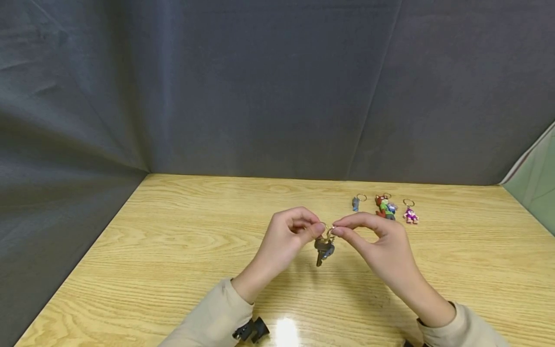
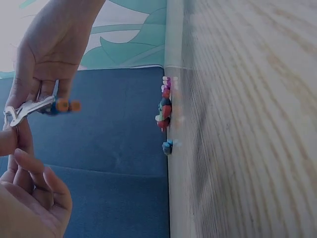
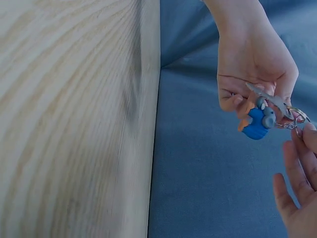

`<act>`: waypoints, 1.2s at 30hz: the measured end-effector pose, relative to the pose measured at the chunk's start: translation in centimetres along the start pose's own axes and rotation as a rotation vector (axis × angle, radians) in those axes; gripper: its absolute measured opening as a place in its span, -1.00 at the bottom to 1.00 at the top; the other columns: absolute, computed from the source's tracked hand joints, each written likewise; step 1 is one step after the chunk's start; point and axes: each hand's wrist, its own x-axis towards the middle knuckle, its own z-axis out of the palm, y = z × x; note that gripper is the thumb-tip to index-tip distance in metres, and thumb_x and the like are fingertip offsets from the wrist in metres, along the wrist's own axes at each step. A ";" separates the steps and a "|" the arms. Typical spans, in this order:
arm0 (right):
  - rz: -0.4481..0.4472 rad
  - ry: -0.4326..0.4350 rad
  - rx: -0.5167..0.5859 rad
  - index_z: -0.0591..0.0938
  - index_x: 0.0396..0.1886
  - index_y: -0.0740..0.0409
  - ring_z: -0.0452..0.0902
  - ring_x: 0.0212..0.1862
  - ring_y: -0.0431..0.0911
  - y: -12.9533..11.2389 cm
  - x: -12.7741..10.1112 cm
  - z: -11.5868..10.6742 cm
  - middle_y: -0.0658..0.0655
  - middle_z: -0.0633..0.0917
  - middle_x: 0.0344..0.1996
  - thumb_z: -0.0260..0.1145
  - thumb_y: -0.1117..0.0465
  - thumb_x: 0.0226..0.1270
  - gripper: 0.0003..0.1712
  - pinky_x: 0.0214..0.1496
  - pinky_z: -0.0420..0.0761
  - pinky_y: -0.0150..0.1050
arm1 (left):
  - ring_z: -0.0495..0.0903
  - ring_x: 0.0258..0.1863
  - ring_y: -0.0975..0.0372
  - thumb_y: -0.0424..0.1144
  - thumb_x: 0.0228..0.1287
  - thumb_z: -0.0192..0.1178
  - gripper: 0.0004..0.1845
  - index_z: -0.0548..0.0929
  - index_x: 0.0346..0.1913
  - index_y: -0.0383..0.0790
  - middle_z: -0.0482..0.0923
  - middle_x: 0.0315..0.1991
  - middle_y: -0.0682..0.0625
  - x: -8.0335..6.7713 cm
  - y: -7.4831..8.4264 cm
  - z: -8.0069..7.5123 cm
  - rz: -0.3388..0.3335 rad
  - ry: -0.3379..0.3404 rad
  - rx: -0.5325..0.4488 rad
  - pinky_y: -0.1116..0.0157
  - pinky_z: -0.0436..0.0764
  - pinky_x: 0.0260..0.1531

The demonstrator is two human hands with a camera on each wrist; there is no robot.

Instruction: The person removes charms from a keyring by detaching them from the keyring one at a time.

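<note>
Above the table, my left hand (image 1: 289, 236) and right hand (image 1: 386, 246) meet fingertip to fingertip at small metal key rings (image 1: 328, 231). Each hand pinches a ring between thumb and forefinger. From the rings hang a key (image 1: 319, 258) and a small figurine keychain (image 1: 329, 251). In the right wrist view the figurine (image 3: 256, 123) is blue and grey with orange parts, linked by a short chain, with the key (image 3: 270, 98) beside it. The left wrist view has the key (image 2: 32, 108) below my right hand (image 2: 54, 54). Fingertips partly hide the rings; I cannot tell how they interlock.
Toward the back right of the wooden table (image 1: 195, 231) lie a blue-grey keychain (image 1: 356, 204), a cluster of red and green figurine keychains (image 1: 383, 206), and a purple figurine keychain (image 1: 410, 215). A dark cloth (image 1: 269, 96) rises behind the table's far edge.
</note>
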 end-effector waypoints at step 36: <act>-0.489 -0.007 0.149 0.77 -0.38 0.27 0.69 -0.25 -0.21 2.2 0.9 -0.3 0.15 0.78 -0.38 0.40 0.22 0.32 -0.82 -0.06 0.58 -0.44 | 0.50 -0.45 0.31 -0.27 0.40 0.20 -0.75 0.63 -0.23 -0.49 0.63 -0.51 0.15 -0.1 -0.1 0.4 -0.214 -0.061 -0.230 0.36 0.38 -0.34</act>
